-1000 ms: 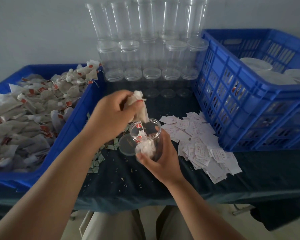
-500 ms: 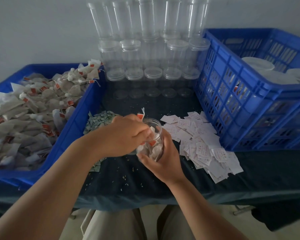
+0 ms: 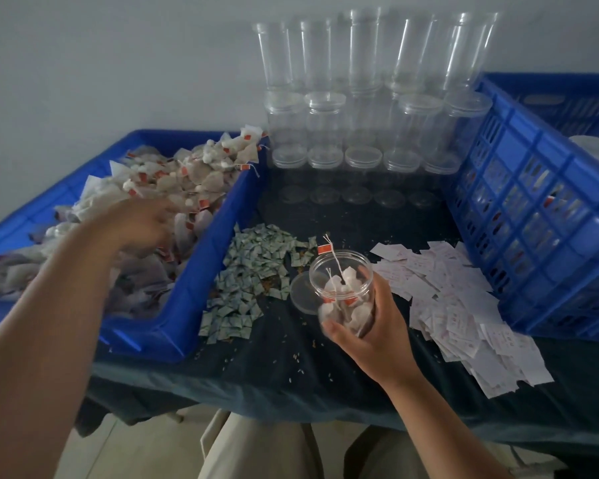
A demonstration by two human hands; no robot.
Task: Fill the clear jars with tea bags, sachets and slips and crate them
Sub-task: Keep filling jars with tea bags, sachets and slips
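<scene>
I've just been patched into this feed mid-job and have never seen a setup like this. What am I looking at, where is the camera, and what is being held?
There is no machine here. A person works with two bare hands, and the single view comes from a wide-angle camera worn on the head, looking forward and down.

The right hand grips an open clear plastic jar partly filled with tea bags. A clear round lid lies beside it on the dark cloth-covered table.

The left hand is over the white red-tagged tea bags heaped in the shallow blue tray. It is blurred, so I cannot tell whether it grips any.

Also on the cloth are small green-and-white sachets and white paper slips. Stacked empty clear jars stand behind, and a blue slotted crate sits on the right.
</scene>
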